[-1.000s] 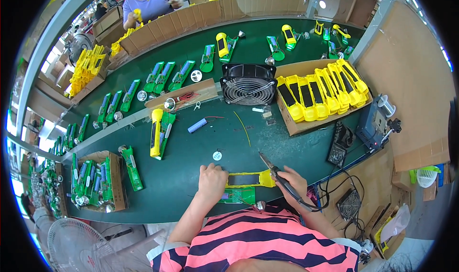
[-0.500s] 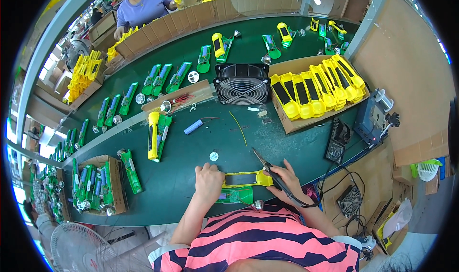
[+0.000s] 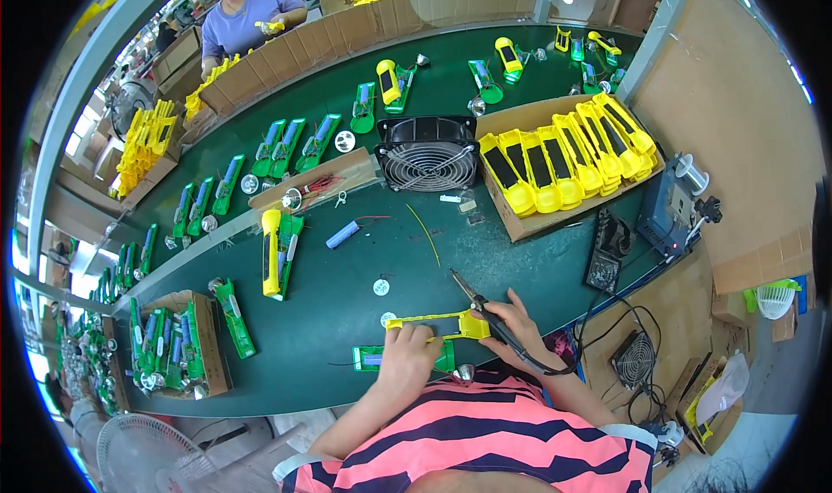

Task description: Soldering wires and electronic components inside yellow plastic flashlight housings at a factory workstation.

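Note:
A yellow flashlight casing point(image 3: 473, 325) with a dark inset panel lies level in front of me, its wider end to the right. My left hand point(image 3: 406, 359) is closed at its lower edge, left of the middle; the fingertips are partly hidden. In my right hand point(image 3: 517, 328) is a soldering iron point(image 3: 485, 311), its tip pointing away and left above the casing. That hand's lower fingers touch the casing's wide end. Just below lies a green casing half point(image 3: 367, 360), partly covered by my left hand, with a small silver reflector point(image 3: 465, 372) at its right end.
A carton of yellow casings point(image 3: 520, 227) stands at the back right, beside a black fan point(image 3: 428, 155) and a soldering station point(image 3: 667, 211). Left are a box of green assemblies point(image 3: 217, 346) and a yellow-green flashlight point(image 3: 272, 255). A blue battery point(image 3: 343, 235) lies mid-table. Across, a person point(image 3: 247, 21) works.
My left hand has moved right and slightly down along the casing, uncovering its left end and a white disc. The green half extends further left. The person opposite has raised a hand holding something yellow.

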### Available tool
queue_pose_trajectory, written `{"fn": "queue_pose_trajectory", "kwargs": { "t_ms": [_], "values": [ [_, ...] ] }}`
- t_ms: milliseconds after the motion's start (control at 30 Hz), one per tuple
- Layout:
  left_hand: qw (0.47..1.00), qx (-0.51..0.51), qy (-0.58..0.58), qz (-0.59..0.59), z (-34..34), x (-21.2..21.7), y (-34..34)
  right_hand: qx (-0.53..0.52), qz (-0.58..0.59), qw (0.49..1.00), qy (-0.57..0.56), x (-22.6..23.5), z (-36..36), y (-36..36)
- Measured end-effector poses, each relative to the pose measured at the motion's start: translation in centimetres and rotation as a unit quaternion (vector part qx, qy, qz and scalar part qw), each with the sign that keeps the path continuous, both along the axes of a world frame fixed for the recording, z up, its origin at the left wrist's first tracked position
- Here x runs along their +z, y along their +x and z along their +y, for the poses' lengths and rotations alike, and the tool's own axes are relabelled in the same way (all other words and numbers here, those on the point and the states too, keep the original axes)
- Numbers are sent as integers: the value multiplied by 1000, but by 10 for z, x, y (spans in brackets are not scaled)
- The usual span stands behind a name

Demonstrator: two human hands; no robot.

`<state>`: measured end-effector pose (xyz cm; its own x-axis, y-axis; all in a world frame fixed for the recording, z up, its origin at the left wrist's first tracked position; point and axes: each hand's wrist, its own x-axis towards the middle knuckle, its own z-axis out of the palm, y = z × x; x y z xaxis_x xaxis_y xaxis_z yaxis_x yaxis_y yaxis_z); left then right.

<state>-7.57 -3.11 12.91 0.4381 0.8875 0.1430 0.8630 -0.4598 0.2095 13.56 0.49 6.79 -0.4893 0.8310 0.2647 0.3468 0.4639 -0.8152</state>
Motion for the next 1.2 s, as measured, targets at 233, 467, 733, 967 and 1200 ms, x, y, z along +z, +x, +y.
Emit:
{"fn": "queue_pose_trajectory", "kwargs": {
  "t_ms": [233,467,733,967,1200],
  "values": [
    [994,29,37,-100,-9,-23,-2,34,44,998,30,-1,7,-9],
    [985,148,-9,-87,6,-24,3,61,90,991,75,7,18,-20],
    [984,152,-39,-89,10,-28,-2,14,78,984,162,36,29,8],
    [983,158,-46,-87,11,-24,0,-37,178,942,-282,23,25,0],
    [984,155,-46,-69,10,-24,0,-35,162,960,-226,6,21,-5]
  ]
}}
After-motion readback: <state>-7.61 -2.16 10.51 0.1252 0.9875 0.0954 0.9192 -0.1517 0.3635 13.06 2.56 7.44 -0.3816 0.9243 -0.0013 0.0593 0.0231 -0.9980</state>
